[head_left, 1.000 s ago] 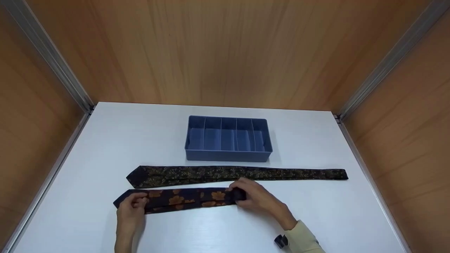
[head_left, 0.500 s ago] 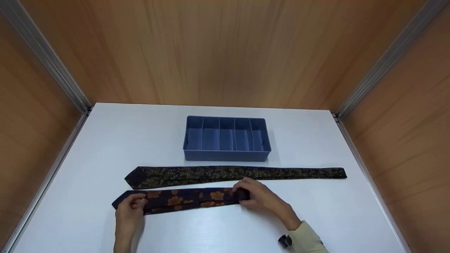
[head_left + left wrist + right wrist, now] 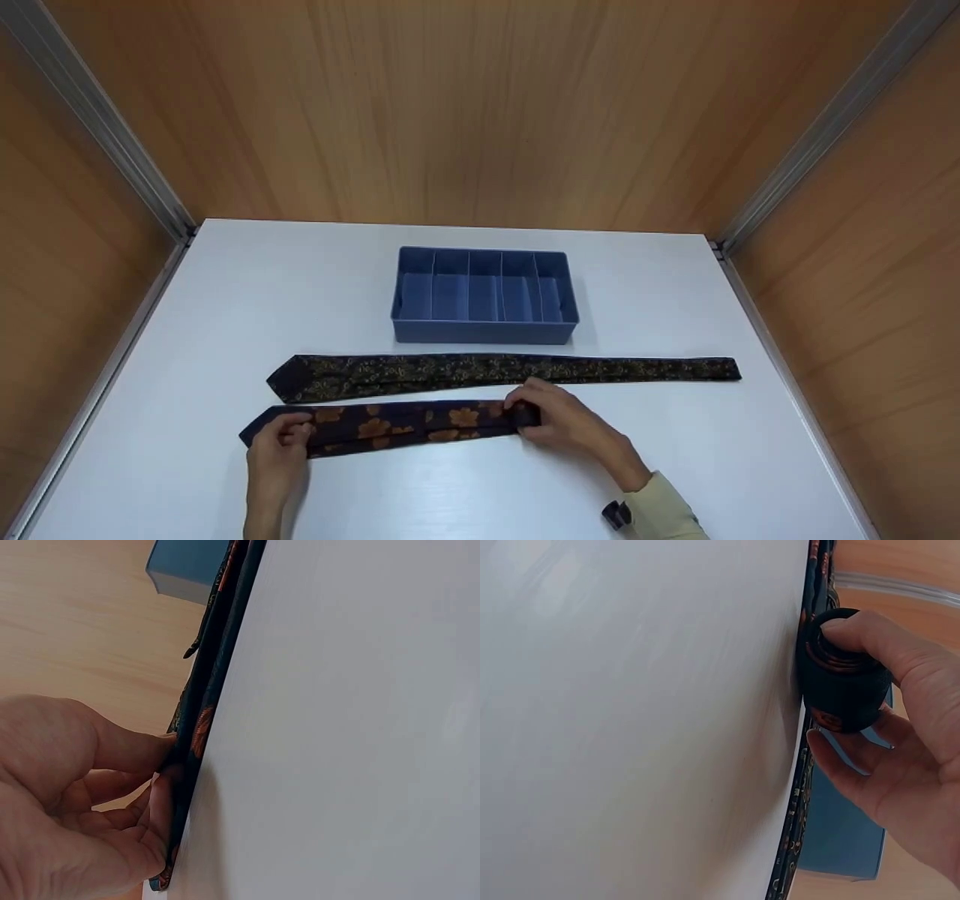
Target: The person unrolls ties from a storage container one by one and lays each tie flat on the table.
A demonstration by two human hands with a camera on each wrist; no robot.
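Note:
A dark necktie with orange flowers [image 3: 397, 426] lies along the table, its pointed wide end at the left and its other end wound into a tight roll [image 3: 844, 682]. My left hand [image 3: 274, 461] pinches the flowered necktie near its wide end; in the left wrist view the thumb and fingertips meet at its edge. My right hand [image 3: 574, 426] grips the roll, with the thumb on its coiled side and the fingers round the opposite side. Just beyond lies a second necktie [image 3: 450, 369], dark with a small yellowish pattern, stretched out flat.
Behind the neckties stands a blue tray [image 3: 484, 332] with several narrow compartments. Wooden panels [image 3: 465, 112] close off the back and sides of the white table [image 3: 420, 495]. A small black object [image 3: 616, 514] shows beside the right sleeve [image 3: 664, 510].
My right hand has moved a little to the right with the roll, and slightly more of the flowered necktie lies flat. My left hand stays at the wide end.

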